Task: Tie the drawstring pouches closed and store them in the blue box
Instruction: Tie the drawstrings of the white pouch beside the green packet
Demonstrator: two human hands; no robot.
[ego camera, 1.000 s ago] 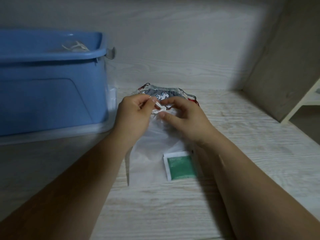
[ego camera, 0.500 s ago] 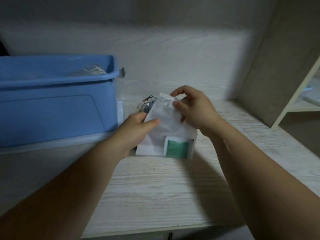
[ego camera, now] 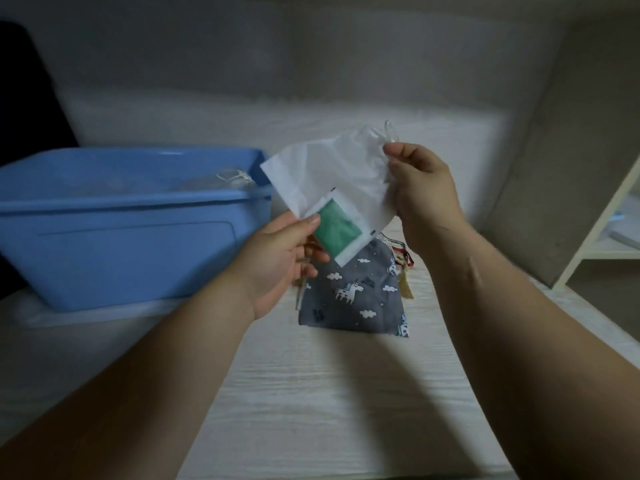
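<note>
A white drawstring pouch (ego camera: 332, 171) with a green label hangs in the air above the table, its gathered neck up and to the right. My right hand (ego camera: 420, 188) grips that tied neck. My left hand (ego camera: 284, 258) holds the pouch's lower edge beside the green label, thumb on top. Beneath them a grey pouch (ego camera: 356, 292) with white unicorns and clouds lies flat on the table. The blue box (ego camera: 114, 230) stands at the left, with a white pouch and its string (ego camera: 235, 176) showing inside.
Red and yellow cords (ego camera: 403, 261) of other pouches poke out behind the grey pouch. A white shelf unit (ego camera: 599, 237) stands at the right edge. The pale wood table (ego camera: 329, 393) stretches toward me, with a wall behind.
Both hands have lifted the white pouch from the table and tilted it up and leftward toward the blue box. The grey unicorn pouch underneath is now uncovered.
</note>
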